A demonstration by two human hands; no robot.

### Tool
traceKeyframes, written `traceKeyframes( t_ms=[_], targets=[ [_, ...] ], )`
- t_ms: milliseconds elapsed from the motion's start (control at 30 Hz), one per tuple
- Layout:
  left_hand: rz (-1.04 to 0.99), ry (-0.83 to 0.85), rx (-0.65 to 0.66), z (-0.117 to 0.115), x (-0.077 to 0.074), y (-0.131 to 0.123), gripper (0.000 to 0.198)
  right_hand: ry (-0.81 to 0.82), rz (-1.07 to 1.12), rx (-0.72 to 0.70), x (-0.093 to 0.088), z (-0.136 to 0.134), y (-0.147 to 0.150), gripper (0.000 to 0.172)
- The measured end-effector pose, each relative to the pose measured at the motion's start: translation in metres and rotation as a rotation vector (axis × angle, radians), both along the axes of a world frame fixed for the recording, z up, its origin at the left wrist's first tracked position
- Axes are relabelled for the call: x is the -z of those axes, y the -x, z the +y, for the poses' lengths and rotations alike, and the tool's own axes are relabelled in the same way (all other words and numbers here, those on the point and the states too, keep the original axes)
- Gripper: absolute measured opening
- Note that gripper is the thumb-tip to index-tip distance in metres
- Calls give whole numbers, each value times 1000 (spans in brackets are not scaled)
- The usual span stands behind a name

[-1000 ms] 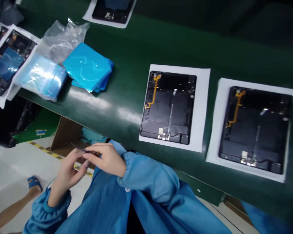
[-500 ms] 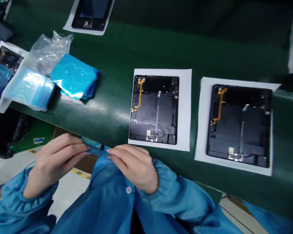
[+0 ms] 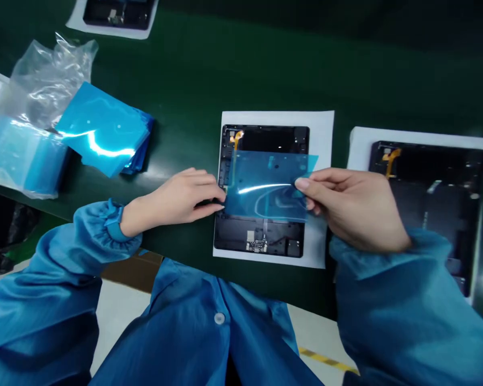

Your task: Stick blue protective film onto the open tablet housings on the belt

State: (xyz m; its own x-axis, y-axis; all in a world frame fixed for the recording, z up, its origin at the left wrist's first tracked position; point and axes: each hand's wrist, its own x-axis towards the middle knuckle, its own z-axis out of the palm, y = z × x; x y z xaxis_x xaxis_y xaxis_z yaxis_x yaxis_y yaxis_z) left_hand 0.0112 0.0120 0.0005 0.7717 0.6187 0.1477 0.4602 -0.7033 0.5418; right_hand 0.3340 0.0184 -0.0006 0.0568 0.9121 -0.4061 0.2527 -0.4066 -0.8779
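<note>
A see-through blue film (image 3: 268,185) is stretched flat over the middle of a black open tablet frame (image 3: 261,236) that lies on a white sheet (image 3: 322,134). My left hand (image 3: 177,198) pinches the film's left edge beside the frame. My right hand (image 3: 348,206) pinches the film's right edge, fingers curled. The film hides the frame's centre; the orange flex cable (image 3: 236,138) shows at its top left.
On the green belt (image 3: 225,69) a stack of blue films (image 3: 102,128) lies to the left, beside clear plastic bags (image 3: 32,96). A second black frame (image 3: 430,182) on white paper lies to the right, another (image 3: 112,13) at the far top left.
Both hands rose from my lap to the belt. The film, held edge-on between them before, is now spread flat over the middle frame. The view shifted to centre on that frame.
</note>
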Motion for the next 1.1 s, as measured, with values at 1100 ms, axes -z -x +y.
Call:
traceKeyframes(
  t_ms=[1100],
  targets=[
    [19, 29, 101, 3, 6, 2, 32, -120, -274, -128, -6, -18, -10, 53]
  ],
)
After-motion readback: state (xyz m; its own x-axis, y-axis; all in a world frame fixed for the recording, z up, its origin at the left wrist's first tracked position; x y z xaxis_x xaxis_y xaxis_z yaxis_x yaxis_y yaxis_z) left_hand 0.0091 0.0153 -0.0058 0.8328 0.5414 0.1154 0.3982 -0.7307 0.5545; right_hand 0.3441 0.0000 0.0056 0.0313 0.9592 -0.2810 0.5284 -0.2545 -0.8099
